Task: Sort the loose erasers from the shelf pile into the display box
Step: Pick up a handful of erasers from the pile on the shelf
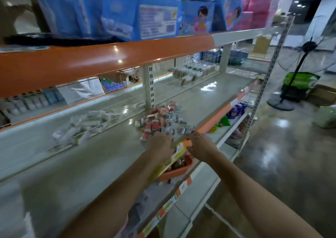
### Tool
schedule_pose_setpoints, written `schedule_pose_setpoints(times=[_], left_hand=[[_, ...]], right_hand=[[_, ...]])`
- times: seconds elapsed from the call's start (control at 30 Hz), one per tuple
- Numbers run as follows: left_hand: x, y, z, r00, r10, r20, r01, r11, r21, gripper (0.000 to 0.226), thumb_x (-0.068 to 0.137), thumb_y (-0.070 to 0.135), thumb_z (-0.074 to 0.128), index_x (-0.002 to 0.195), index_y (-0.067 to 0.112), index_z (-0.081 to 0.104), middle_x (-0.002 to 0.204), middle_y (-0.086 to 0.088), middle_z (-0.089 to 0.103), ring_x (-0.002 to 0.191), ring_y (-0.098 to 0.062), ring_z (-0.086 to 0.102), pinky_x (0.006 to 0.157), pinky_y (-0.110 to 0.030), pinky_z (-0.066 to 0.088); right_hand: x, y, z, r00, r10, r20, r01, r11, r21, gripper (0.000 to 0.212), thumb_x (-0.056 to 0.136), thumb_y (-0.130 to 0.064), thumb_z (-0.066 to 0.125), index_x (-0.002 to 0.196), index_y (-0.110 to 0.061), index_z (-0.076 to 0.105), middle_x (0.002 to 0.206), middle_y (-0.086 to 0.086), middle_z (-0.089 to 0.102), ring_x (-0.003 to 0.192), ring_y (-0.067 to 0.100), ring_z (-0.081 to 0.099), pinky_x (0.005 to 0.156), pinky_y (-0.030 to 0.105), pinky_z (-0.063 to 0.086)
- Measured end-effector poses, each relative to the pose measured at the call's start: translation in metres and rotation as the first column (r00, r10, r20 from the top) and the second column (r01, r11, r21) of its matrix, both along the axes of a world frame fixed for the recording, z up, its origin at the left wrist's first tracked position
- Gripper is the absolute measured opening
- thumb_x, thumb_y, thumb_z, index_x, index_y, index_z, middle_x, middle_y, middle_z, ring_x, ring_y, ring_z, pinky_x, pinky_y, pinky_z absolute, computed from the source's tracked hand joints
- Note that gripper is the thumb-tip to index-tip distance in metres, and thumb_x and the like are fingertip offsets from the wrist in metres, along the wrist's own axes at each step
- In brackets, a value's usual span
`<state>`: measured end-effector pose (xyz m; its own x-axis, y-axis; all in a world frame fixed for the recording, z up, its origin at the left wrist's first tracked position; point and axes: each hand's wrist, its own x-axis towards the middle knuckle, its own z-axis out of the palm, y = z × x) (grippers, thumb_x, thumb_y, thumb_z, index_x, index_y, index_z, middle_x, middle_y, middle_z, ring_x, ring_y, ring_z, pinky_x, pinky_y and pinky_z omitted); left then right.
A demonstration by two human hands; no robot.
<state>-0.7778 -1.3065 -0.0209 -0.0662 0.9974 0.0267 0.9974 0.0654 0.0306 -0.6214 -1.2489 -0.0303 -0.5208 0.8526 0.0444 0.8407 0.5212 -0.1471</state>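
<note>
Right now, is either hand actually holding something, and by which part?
The picture is too blurred to be sure. Both the left hand and right hand are at the orange display box, near its yellow top edge.

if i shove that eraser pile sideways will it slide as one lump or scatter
Likely scatter: the eraser pile is many small separate wrapped pieces, loosely heaped. The glossy shelf probably lets them slide easily. Ones near the front edge by the left hand might drop off.

The shelf [101, 157] is smooth painted metal with a dull sheen. Its upper edge strip [109, 61] is glossy orange. The erasers [163, 121] sit in shiny clear wrap. The box [179, 171] looks like orange plastic with a printed card front. The packs [141, 19] above are glossy blue film. The floor [283, 146] is polished and reflective.
</note>
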Motion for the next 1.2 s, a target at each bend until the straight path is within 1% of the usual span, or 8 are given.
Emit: schedule_pose_setpoints(times=[0.17,0.33,0.4,0.5,0.73,0.87,1.0,1.2], left_hand=[[-0.014,0.073,-0.005,0.999,0.032,0.040,-0.037,0.994,0.105,0.029,0.090,0.039,0.048,0.109,0.020,0.057,0.120,-0.008,0.052,0.109,-0.027,0.049,0.080,-0.034,0.039],[-0.039,0.136,-0.005,0.991,0.092,0.096,-0.107,0.980,0.170,0.032,0.089,0.035,0.052,0.119,0.026,0.056,0.114,-0.004,0.061,0.103,-0.023,0.056,0.079,-0.033,0.043],[-0.047,0.155,-0.004,0.983,0.118,0.139,-0.140,0.977,0.163,0.032,0.090,0.030,0.054,0.122,0.026,0.057,0.116,-0.004,0.062,0.105,-0.023,0.058,0.083,-0.032,0.044],[-0.054,0.181,-0.006,0.954,0.182,0.237,-0.209,0.974,0.091,0.031,0.091,0.020,0.056,0.121,0.013,0.057,0.124,-0.010,0.058,0.109,-0.025,0.056,0.085,-0.031,0.043],[-0.064,0.221,-0.009,0.937,0.250,0.243,-0.268,0.962,0.044,0.026,0.093,0.017,0.058,0.118,0.012,0.061,0.112,-0.005,0.067,0.089,-0.011,0.061,0.057,-0.009,0.035],[-0.068,0.227,-0.010,0.920,0.332,0.208,-0.337,0.941,-0.009,0.023,0.093,0.024,0.056,0.110,0.013,0.067,0.108,-0.004,0.069,0.091,-0.018,0.065,0.071,-0.022,0.046],[-0.066,0.231,-0.010,0.897,0.381,0.223,-0.382,0.923,-0.037,0.026,0.092,0.023,0.058,0.114,0.011,0.065,0.109,-0.007,0.068,0.100,-0.023,0.064,0.087,-0.034,0.050],[-0.060,0.233,-0.010,0.881,0.444,0.163,-0.440,0.896,-0.061,0.022,0.091,0.025,0.059,0.106,0.010,0.066,0.104,-0.008,0.066,0.089,-0.020,0.061,0.079,-0.029,0.047]], right_hand=[[-0.003,0.073,-0.007,1.000,0.011,-0.021,-0.011,1.000,0.025,0.038,0.093,-0.034,0.047,0.127,-0.017,0.048,0.126,0.008,0.048,0.109,0.028,0.055,0.081,0.033,0.045],[-0.015,0.144,-0.005,0.997,0.058,-0.054,-0.061,0.997,-0.056,0.040,0.091,-0.030,0.053,0.128,-0.014,0.048,0.126,0.011,0.049,0.115,0.028,0.050,0.096,0.039,0.043],[-0.021,0.169,-0.005,0.996,0.073,-0.053,-0.077,0.995,-0.064,0.041,0.090,-0.027,0.054,0.129,-0.014,0.048,0.127,0.012,0.049,0.117,0.030,0.049,0.096,0.040,0.042],[-0.030,0.201,-0.009,0.993,0.103,-0.061,-0.107,0.991,-0.076,0.042,0.091,-0.025,0.054,0.131,-0.016,0.047,0.129,0.011,0.047,0.119,0.029,0.047,0.094,0.038,0.041],[-0.059,0.265,-0.020,0.958,0.282,-0.049,-0.285,0.955,-0.078,0.047,0.092,-0.018,0.051,0.137,-0.011,0.040,0.132,0.014,0.044,0.121,0.031,0.046,0.099,0.039,0.041],[-0.073,0.291,-0.034,0.904,0.427,-0.010,-0.427,0.904,0.034,0.049,0.096,-0.022,0.045,0.142,-0.012,0.032,0.134,0.017,0.045,0.119,0.033,0.044,0.099,0.037,0.040],[-0.075,0.308,-0.042,0.854,0.508,-0.113,-0.505,0.861,0.058,0.053,0.095,-0.024,0.046,0.144,-0.014,0.031,0.138,0.015,0.044,0.123,0.031,0.041,0.099,0.036,0.038],[-0.071,0.323,-0.045,0.777,0.603,-0.179,-0.613,0.790,-0.003,0.055,0.090,-0.024,0.053,0.140,-0.010,0.035,0.137,0.014,0.045,0.124,0.030,0.040,0.100,0.035,0.036]])
